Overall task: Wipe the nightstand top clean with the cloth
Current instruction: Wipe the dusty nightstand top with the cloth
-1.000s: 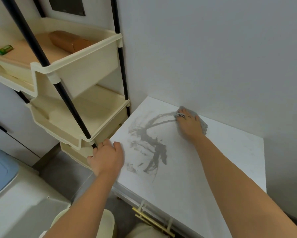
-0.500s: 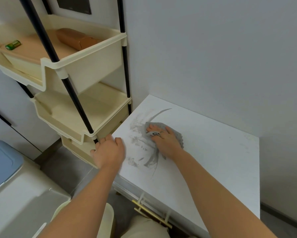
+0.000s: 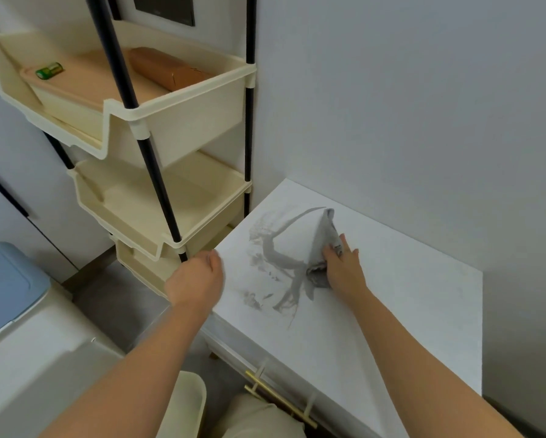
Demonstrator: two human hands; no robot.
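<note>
We see the grey cloth (image 3: 324, 248) bunched on the nightstand top (image 3: 392, 305), at the right edge of the dark smears (image 3: 278, 263). The right hand (image 3: 344, 270) grips it, fingers closed on the fabric. The left hand (image 3: 196, 279), fingers curled loosely, rests at the nightstand's left edge, beside the cream shelf rack (image 3: 158, 128).

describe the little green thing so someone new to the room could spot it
Find the cream shelf rack left of the white nightstand. On its top tier, the small green cylinder lies on a peach lid, left of the brown box; nothing else there is green.
</note>
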